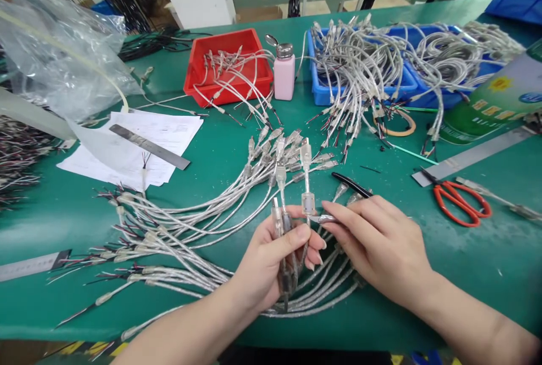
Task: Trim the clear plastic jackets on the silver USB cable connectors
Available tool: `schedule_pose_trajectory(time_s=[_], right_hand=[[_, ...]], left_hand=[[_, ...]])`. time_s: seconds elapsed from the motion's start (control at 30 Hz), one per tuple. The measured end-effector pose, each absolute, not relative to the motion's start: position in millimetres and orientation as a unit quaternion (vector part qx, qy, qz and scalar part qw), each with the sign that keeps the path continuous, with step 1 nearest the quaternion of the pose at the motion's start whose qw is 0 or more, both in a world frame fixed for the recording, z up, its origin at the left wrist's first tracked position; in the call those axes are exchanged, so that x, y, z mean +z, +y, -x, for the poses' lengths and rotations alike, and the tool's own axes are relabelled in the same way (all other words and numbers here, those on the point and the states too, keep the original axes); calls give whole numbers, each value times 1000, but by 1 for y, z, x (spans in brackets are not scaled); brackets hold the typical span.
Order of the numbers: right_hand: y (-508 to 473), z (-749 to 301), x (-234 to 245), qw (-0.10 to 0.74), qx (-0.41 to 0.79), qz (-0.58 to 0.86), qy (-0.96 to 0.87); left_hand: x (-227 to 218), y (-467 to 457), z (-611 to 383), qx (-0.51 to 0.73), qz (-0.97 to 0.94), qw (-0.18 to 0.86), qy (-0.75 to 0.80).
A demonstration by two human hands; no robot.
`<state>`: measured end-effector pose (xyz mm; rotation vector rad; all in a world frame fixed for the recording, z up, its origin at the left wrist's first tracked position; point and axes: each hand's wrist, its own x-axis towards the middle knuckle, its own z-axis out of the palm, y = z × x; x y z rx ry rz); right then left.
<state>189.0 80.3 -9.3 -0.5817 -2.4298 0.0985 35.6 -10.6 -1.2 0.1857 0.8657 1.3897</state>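
Observation:
My left hand (277, 257) is closed around several clear-sheathed USB cables (306, 170), their metal plugs pointing up and away from me. One of them stands apart to the right, its clear moulded block just above my fingers. My right hand (381, 243) grips a small tool (351, 184) with a black part and a silver pointed tip; its exact kind is partly hidden by my fingers. The silver tip touches or nearly touches the cable just under that block. Beneath and left of my hands lies a bundle of similar cables (203, 218) with bare wire ends on the left.
Behind stand a red bin (190, 71), a pink pump bottle (284, 77) and blue bins (315, 85) heaped with cables. Orange-handled scissors (461, 204) and a steel ruler (478, 156) lie right. Papers (105, 156) under a metal strip (148, 146) and a plastic bag (71, 54) are left.

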Motion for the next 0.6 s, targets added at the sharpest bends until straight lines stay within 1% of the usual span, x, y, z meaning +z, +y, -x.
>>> schedule_pose_trajectory(time_s=[0.07, 0.17, 0.3, 0.4, 0.5, 0.53, 0.6], right_hand=[[82, -190, -9, 329, 26, 221, -918], [83, -193, -6, 350, 54, 213, -911], [83, -198, 1, 365, 181, 262, -875], [84, -198, 5, 346, 275, 316, -840], [86, -197, 7, 304, 334, 330, -829], [86, -197, 7, 297, 342, 333, -827], [87, -198, 8, 316, 317, 341, -827]], left_hand=[[-2, -11, -36, 618, -83, 680, 385], [-3, -11, -37, 616, -84, 679, 391], [-5, -10, -39, 604, -118, 657, 435], [-8, -11, -39, 577, -204, 612, 501], [-8, -12, -39, 531, -285, 591, 536], [-7, -13, -39, 520, -301, 595, 535], [-6, -14, -40, 509, -313, 604, 527]])
